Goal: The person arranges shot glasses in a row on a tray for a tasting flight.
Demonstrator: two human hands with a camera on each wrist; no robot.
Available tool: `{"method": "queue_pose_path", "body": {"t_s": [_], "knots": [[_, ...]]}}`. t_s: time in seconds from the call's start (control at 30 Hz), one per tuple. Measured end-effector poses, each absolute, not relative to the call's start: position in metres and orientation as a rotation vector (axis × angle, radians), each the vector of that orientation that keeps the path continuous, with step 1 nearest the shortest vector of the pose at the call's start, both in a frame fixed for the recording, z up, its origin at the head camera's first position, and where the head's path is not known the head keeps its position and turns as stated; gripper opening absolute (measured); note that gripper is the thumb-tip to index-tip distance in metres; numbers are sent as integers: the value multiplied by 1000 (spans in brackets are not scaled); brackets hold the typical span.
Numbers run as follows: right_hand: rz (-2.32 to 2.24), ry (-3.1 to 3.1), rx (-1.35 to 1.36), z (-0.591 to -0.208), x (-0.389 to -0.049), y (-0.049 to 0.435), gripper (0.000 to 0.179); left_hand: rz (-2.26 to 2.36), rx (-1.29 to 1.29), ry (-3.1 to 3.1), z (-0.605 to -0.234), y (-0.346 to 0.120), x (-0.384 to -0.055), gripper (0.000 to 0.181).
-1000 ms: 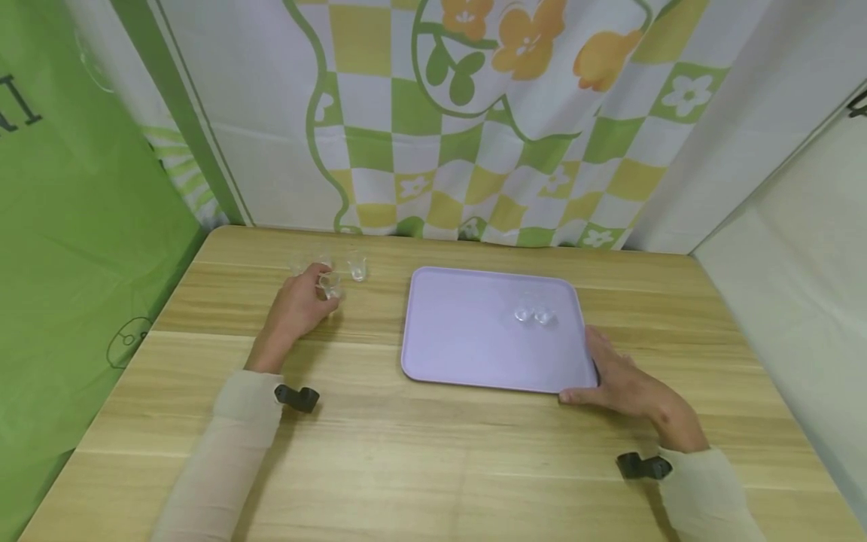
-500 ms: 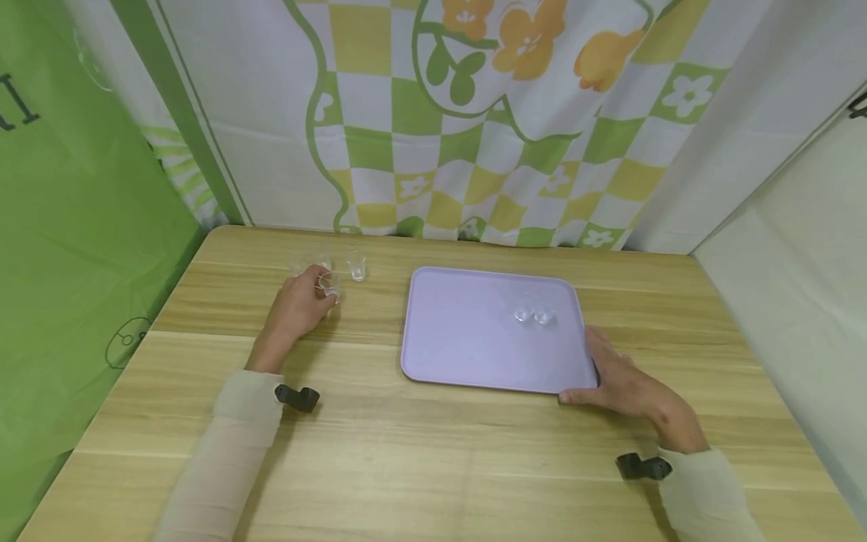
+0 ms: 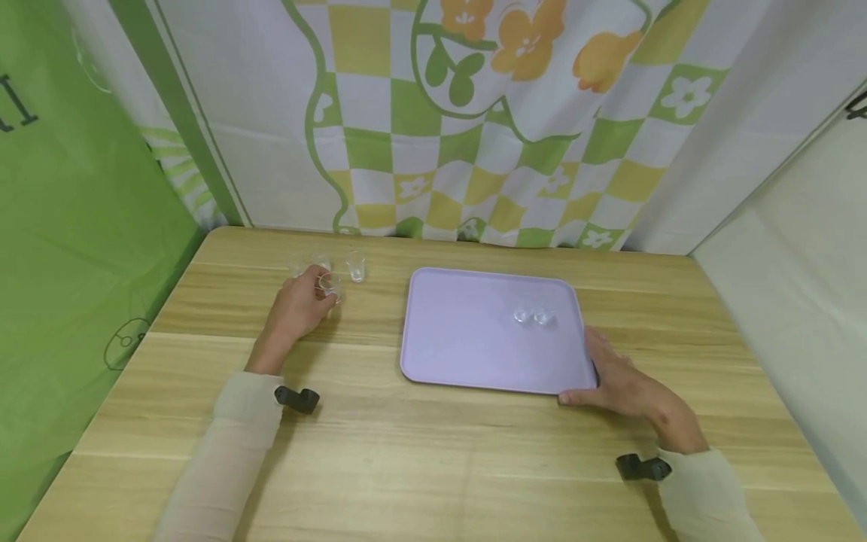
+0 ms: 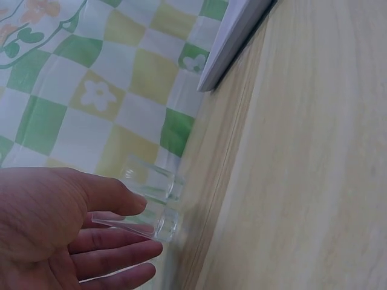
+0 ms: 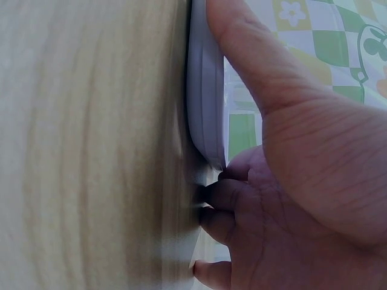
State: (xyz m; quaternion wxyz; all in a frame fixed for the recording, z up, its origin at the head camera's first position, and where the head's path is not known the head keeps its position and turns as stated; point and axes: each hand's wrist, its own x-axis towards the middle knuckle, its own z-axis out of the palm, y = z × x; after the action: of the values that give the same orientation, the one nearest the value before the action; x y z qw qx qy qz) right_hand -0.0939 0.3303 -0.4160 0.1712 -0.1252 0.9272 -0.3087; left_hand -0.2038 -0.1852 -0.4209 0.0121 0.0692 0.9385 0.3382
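My left hand is at the back left of the table and holds a small clear shot glass between thumb and fingers. In the left wrist view that shot glass stands upright on the wood, its wall partly covered by the thumb. Just beyond it is another shot glass, with more clear glasses partly hidden behind the hand. My right hand grips the near right corner of a lilac tray, its thumb along the front edge and its fingers at the right side.
Two clear shot glasses stand side by side on the tray's right half. The wooden table ends at the back against a checkered curtain. A green cloth hangs along the left side, and a pale one along the right.
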Motion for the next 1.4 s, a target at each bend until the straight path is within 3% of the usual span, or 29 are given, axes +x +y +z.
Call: {"method": "queue_pose_path", "body": {"t_s": [0.3, 0.6, 1.4], "knots": [[-847, 2632, -338, -415, -93, 330, 129, 1119, 251, 2932, -416, -180, -201, 46], [-818, 2642, -321, -414, -93, 329, 130, 1154, 346, 2947, -408, -167, -198, 39], [-811, 2640, -322, -415, -94, 330, 130, 1130, 548, 2916, -400, -104, -198, 39]]}}
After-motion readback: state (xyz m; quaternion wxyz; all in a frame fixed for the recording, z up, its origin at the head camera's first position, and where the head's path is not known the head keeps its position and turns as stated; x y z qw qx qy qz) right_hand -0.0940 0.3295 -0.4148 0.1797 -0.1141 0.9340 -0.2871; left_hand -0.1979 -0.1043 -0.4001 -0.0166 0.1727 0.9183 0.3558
